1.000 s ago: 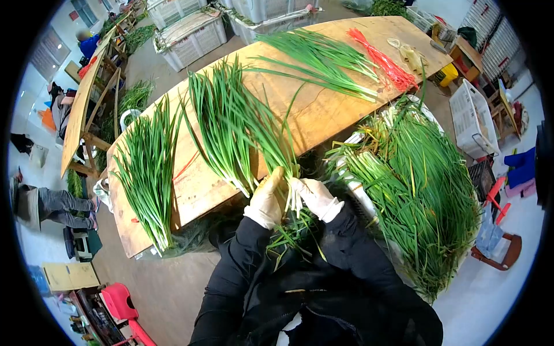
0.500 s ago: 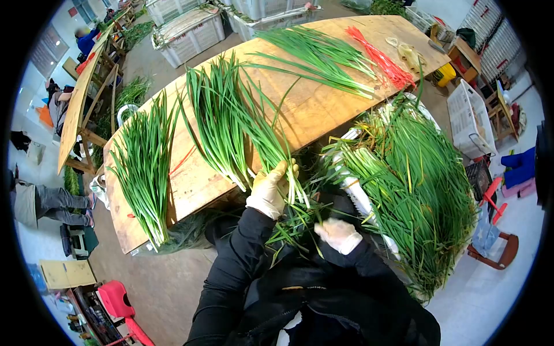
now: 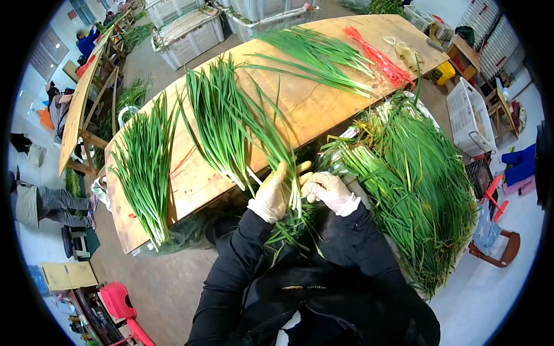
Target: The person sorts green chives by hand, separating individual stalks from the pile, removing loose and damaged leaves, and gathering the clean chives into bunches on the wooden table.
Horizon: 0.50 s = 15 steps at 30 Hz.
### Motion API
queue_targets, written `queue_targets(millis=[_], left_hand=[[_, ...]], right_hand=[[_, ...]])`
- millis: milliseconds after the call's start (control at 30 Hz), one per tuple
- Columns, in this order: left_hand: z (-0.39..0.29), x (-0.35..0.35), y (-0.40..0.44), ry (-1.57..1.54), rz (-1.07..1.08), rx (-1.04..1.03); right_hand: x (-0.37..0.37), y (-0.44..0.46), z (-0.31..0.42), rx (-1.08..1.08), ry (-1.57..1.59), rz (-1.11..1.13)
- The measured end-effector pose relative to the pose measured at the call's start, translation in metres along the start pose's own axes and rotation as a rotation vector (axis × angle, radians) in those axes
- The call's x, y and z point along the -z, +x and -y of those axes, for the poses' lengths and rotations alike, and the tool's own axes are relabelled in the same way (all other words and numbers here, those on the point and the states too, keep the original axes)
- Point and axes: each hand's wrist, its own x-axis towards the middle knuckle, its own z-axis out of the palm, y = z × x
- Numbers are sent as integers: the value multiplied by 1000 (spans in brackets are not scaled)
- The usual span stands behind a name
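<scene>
My left hand [image 3: 271, 196], in a pale glove, is closed round the white stem ends of a small bunch of green stalks [image 3: 277, 151] at the near table edge. Just right of those stems is my right hand [image 3: 328, 191], also gloved, its fingers pinched together; whatever they hold is too small to make out. Two bundles of stalks, one in the middle [image 3: 216, 121] and one at the left [image 3: 147, 167], lie on the wooden table [image 3: 311, 115]. A looser bundle [image 3: 317, 55] lies toward the back.
A big heap of leafy stalks [image 3: 410, 184] fills a white container on the right. Red ties [image 3: 384, 60] lie at the table's far right. White crates [image 3: 190, 37] stand behind. At left are another table [image 3: 78, 130] and a person's legs [image 3: 63, 205].
My right hand left the stems, dropped lower toward my lap, then came back up beside them. My left hand has kept its hold on the small bunch.
</scene>
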Motion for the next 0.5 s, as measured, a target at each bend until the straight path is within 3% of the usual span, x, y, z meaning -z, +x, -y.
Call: queue_targets(millis=[67, 133, 200, 233, 433, 500], left_hand=[[-7, -15, 0, -186, 30, 69], [-3, -12, 3, -65, 42, 22], [-2, -15, 2, 136, -6, -19], [0, -14, 3, 190, -65, -24], [-2, -1, 0, 235, -97, -42], [-2, -7, -3, 276, -92, -19]], right_hand=[[0, -7, 3, 32, -9, 23], [-3, -5, -7, 157, 72, -141], [-4, -5, 3, 214, -628, -205], [-11, -3, 11, 217, -757, -215], [6, 12, -22, -95, -200, -188], [1, 10, -19, -73, -247, -183]])
